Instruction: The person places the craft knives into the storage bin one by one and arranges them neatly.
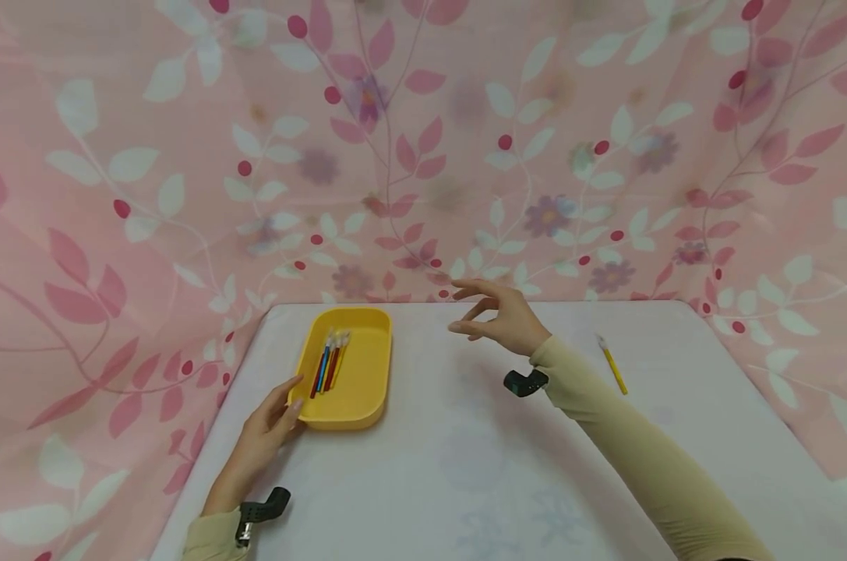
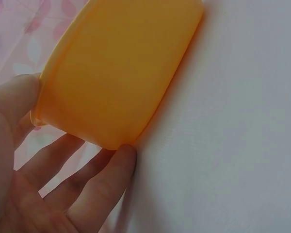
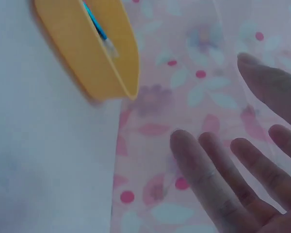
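My left hand [image 1: 262,432] grips the near left corner of a yellow plastic tray [image 1: 367,374], thumb and fingers around its rim and outer wall. In the left wrist view the fingers [image 2: 104,194] touch the tray's [image 2: 121,73] outside. Several thin paintbrushes [image 1: 329,362] with red, blue and yellow handles lie together inside the tray, pale tips pointing away. My right hand [image 1: 503,315] hangs in the air right of the tray, its fingers spread and relaxed, holding nothing. Beyond it to the right, one yellow-handled paintbrush [image 1: 613,366] lies on the table.
The white-covered table [image 1: 437,483] carries the tray at left and the single paintbrush at right. A pink floral cloth [image 1: 423,156] stands behind the table and along both sides. Each wrist wears a small black camera [image 1: 526,382].
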Tool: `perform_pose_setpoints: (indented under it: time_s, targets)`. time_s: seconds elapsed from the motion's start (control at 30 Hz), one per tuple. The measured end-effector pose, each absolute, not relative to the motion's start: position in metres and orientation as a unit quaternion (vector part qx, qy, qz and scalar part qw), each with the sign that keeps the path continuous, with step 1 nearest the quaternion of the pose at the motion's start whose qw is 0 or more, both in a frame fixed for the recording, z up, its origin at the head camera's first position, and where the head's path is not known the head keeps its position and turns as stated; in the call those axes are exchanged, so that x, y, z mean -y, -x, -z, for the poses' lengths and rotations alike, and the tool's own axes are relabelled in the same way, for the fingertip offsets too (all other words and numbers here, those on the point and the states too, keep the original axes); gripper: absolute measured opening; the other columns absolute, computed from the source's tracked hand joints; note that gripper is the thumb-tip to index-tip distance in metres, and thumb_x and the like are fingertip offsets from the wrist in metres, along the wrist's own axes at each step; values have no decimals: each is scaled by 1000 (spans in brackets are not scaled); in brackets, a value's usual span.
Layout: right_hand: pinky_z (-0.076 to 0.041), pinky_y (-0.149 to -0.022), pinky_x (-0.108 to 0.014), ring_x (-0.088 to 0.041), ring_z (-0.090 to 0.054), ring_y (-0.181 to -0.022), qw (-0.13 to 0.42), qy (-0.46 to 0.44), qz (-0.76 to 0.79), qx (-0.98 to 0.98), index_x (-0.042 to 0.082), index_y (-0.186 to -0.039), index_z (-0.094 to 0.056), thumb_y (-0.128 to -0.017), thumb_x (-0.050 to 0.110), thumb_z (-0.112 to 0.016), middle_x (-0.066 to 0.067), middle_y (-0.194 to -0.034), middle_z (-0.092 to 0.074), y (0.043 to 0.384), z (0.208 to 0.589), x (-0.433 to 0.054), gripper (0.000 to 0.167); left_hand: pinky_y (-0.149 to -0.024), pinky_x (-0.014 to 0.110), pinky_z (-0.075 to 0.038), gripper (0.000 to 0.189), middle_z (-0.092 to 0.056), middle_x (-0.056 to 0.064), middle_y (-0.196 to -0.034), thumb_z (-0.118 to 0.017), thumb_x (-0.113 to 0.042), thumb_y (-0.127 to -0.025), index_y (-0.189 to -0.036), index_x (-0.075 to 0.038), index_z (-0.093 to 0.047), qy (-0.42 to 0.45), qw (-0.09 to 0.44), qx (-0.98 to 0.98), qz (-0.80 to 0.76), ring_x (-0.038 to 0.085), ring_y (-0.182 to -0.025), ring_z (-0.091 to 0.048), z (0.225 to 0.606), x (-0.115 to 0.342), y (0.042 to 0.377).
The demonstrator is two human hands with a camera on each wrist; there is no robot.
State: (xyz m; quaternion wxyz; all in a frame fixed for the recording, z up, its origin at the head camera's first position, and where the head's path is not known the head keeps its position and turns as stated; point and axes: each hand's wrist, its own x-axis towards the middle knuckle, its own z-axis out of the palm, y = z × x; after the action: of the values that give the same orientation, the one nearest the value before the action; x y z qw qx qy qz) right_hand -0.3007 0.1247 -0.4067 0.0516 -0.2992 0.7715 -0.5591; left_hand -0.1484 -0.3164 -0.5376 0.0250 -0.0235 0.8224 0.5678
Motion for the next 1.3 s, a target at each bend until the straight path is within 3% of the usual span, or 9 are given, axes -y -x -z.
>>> perform_pose_setpoints:
  time_s: [0.37,0.7,1.13,1.3]
  targets:
    - [-64,-74,-40,-26,-77,-99,21,279,485,-829,30,-157,-60,-88,23,-96,-8,-139,-68,298,414,-190,77,-102,41,-60,59,-33,24,-174,-61,-36,-115,-169,-24,-42,24,24,-823,-567,45,-144,-55,537,314,148]
    - [-68,-75,-38,-33,-77,-99,-2,239,479,-844,24,-160,-58,-92,20,-93,-17,-141,-65,301,422,-242,77,-101,41,-61,58,-33,25,-174,-61,-35,-115,-168,-23,-42,20,14,-830,-557,47,-143,-56,536,312,151]
    - [-69,-76,-42,-40,-73,-106,45,174,453,-873,6,-161,-52,-96,20,-89,-26,-142,-62,308,456,-317,76,-104,43,-59,60,-33,23,-174,-61,-40,-114,-169,-24,-41,35,27,-842,-538,50,-149,-49,534,313,148]
    - [-69,-78,-45,-33,-74,-105,62,144,459,-875,2,-162,-48,-97,21,-87,-33,-147,-57,309,471,-339,78,-105,42,-59,60,-32,20,-176,-61,-43,-114,-168,-27,-41,44,33,-840,-539,47,-150,-48,534,315,146]
